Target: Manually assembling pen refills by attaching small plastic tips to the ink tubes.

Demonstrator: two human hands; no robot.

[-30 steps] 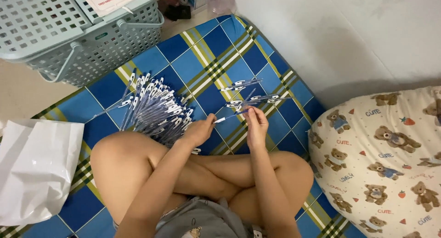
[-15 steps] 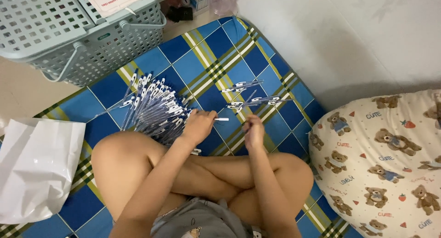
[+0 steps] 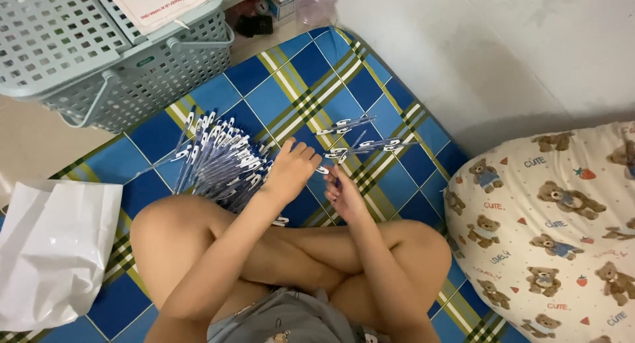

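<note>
The big heap of blue pens [image 3: 221, 161] lies on the blue checked mat [image 3: 284, 85], just ahead of the person's crossed legs, and serves as the landmark here. The left hand [image 3: 291, 171] rests at the right edge of that heap, fingers curled together over the pens; whether it actually grips one cannot be told, since the knuckles hide what lies under the palm. Just right of the heap, the right hand [image 3: 344, 191] pinches a single pen [image 3: 331, 174] between thumb and fingers, though most of its barrel is hidden behind the fingers. Farther right of the heap, a few loose pens [image 3: 360, 138] lie spread on the mat, thin and hard to count. Behind the heap stands a pale green basket [image 3: 126, 72] with a second one stacked on it, cut off by the top edge. Left of the heap lies a white plastic bag [image 3: 53, 250], and well to the right a cream pillow with teddy bears [image 3: 549, 230], cut off at the frame's edge. Compared with half a second ago, the left hand has moved closer into the heap, while the right hand has drawn back from the loose pens toward the knee.
</note>
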